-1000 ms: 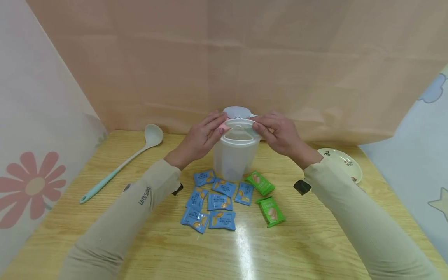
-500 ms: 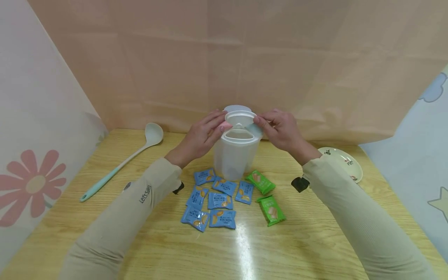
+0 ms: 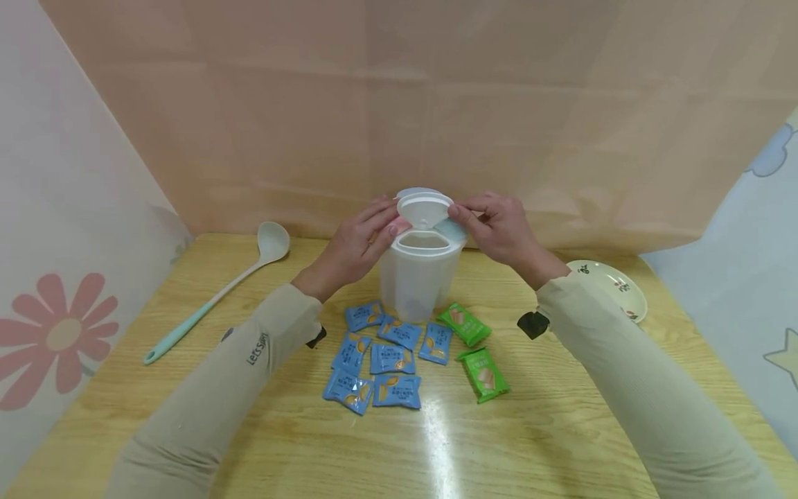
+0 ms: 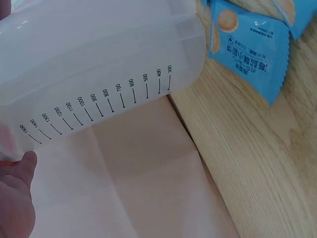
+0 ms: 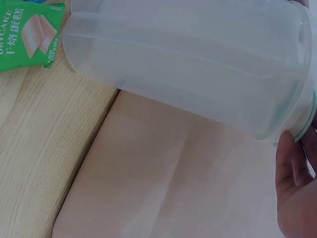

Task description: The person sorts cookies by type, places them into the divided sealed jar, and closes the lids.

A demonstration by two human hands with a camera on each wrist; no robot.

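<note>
A translucent plastic container [image 3: 414,281] with measuring marks stands upright at the back middle of the wooden table [image 3: 436,443]. Its round flap lid [image 3: 424,208] is tilted up above the open mouth. My left hand [image 3: 388,226] grips the left side of the top rim. My right hand [image 3: 463,216] pinches the lid's right edge. In the left wrist view the container [image 4: 99,59] fills the top, with my thumb [image 4: 17,198] by its rim. The right wrist view shows the container [image 5: 188,64] and my right hand [image 5: 297,188] at the lid end.
Several blue snack packets [image 3: 380,353] and two green ones [image 3: 463,324] [image 3: 483,374] lie just in front of the container. A pale green ladle [image 3: 212,298] lies at the left. A small patterned plate [image 3: 607,291] sits at the right. Paper screens wall in the table.
The flap lid has swung up from the container's mouth, which now shows open. Both hands stay at the rim, the right one shifted slightly up.
</note>
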